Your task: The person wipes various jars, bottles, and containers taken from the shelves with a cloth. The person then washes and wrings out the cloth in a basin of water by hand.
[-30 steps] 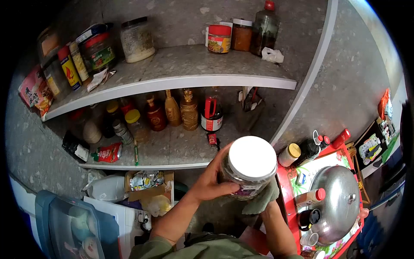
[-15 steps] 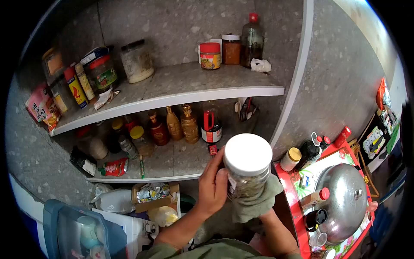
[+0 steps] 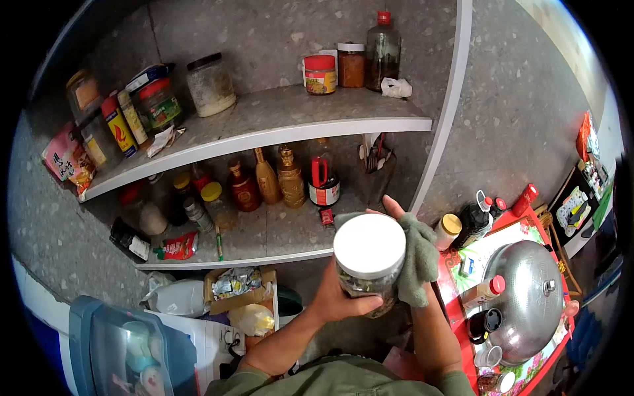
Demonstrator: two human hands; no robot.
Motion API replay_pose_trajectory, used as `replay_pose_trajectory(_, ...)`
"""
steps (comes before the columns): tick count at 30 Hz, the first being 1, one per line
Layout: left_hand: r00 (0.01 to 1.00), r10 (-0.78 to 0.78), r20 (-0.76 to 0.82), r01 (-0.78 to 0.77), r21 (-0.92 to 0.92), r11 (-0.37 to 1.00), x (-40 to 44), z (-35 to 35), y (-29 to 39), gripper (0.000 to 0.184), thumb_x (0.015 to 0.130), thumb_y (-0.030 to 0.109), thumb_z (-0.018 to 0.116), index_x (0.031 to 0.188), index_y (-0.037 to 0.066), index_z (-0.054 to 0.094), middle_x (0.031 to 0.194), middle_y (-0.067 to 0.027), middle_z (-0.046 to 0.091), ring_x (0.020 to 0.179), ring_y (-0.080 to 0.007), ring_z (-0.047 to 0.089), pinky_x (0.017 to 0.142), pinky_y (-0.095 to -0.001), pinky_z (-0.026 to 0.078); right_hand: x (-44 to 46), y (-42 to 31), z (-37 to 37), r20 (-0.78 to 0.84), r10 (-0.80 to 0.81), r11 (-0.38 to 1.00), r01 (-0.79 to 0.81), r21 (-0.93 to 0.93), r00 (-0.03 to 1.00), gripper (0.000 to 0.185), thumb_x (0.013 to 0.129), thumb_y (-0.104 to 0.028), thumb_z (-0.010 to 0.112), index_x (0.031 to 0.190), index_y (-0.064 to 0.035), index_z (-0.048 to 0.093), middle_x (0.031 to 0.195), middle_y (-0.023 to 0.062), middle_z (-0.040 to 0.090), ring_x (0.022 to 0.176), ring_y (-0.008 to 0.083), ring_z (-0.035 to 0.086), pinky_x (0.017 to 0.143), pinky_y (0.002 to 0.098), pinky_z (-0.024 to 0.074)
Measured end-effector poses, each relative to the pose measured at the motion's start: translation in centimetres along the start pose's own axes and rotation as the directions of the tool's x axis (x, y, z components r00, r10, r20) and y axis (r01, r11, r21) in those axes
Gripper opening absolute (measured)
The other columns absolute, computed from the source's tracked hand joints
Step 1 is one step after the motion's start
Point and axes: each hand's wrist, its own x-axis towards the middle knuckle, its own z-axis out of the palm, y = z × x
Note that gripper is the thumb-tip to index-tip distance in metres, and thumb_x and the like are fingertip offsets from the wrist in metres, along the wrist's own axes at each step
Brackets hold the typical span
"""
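A clear jar [image 3: 370, 286] with a wide white lid [image 3: 370, 245] is in front of me, its dark contents partly visible through the wall. My left hand [image 3: 338, 300] is closed around the jar's lower left side, thumb across the near face. A grey-green cloth [image 3: 417, 261] lies against the jar's right side and behind it. My right hand [image 3: 393, 207] holds this cloth to the jar. Its fingertips stick out past the lid at the far side, and the cloth hides most of the palm.
Two grey shelves [image 3: 264, 113] ahead carry jars, bottles and packets. On the right, a red-edged table [image 3: 457, 330] bears a large metal lid [image 3: 528, 297], with bottles and small jars around it. A blue-grey plastic bin [image 3: 86, 336] and an open cardboard box [image 3: 269, 280] are at lower left.
The left hand has shifted from the jar's upper left side to its lower near side. The right hand and cloth have moved up from low on the jar to its right and far side.
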Motion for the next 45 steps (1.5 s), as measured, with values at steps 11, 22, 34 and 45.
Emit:
replay_pose_trajectory(11, 0.942, 0.166, -0.291, -0.254, -0.298, 0.92, -0.1, -1.0, -4.7, 0.067, 0.074, 0.017, 0.07, 0.131, -0.001, 0.04, 0.121, -0.0096, 0.054, 0.108, -0.0199, 0.056, 0.091, -0.0347, 0.047, -6.1, 8.8, 0.2, -0.354, -0.173, 0.983, 0.182, -0.008, 0.919, 0.05, 0.093, -0.017, 0.051, 0.138, -0.0037, 0.033, 0.133, 0.0119, 0.046, 0.122, 0.0213, 0.045, 0.106, 0.0349, 0.0344)
replay_pose_trajectory(22, 0.934, 0.253, -0.253, -0.199, 0.221, 0.955, 1.8, -1.5, -3.7, 0.073, 0.062, 0.012, 0.082, 0.123, -0.005, 0.045, 0.111, -0.0123, 0.059, 0.101, -0.0192, 0.059, 0.087, -0.0326, 0.048, -9.4, 8.1, -2.1, -0.469, 0.137, 0.99, -0.102, 0.098, 0.873, 0.038, 0.086, -0.012, 0.064, 0.121, -0.0026, 0.052, 0.121, 0.0086, 0.051, 0.109, 0.0197, 0.051, 0.093, 0.0352, 0.0438)
replay_pose_trajectory(34, 0.958, 0.063, 0.281, -0.242, 0.667, 0.705, 0.0, 3.0, -13.7, 0.113, 0.055, 0.024, 0.086, 0.144, 0.002, 0.019, 0.138, -0.024, 0.034, 0.129, -0.0374, 0.036, 0.107, -0.0453, 0.031, -15.0, 5.4, -5.9, -0.658, 0.28, 0.931, -0.031, 0.363, 0.699, 0.046, 0.096, -0.043, 0.048, 0.128, -0.0099, 0.045, 0.113, 0.0021, 0.053, 0.101, 0.0125, 0.054, 0.082, 0.0282, 0.0473)
replay_pose_trajectory(45, 0.955, -0.245, 0.165, 0.211, 0.197, 0.957, 2.0, 10.4, -32.7, 0.09, 0.062, 0.018, 0.083, 0.134, 0.004, 0.032, 0.121, -0.0121, 0.053, 0.111, -0.0219, 0.053, 0.096, -0.0368, 0.042, -27.7, -2.7, -13.2, -0.63, -0.334, 0.301, -0.554, -0.776, 0.701, 0.037, 0.091, -0.036, 0.053, 0.111, -0.0051, 0.054, 0.107, 0.0094, 0.059, 0.095, 0.0207, 0.058, 0.086, 0.0361, 0.0474)
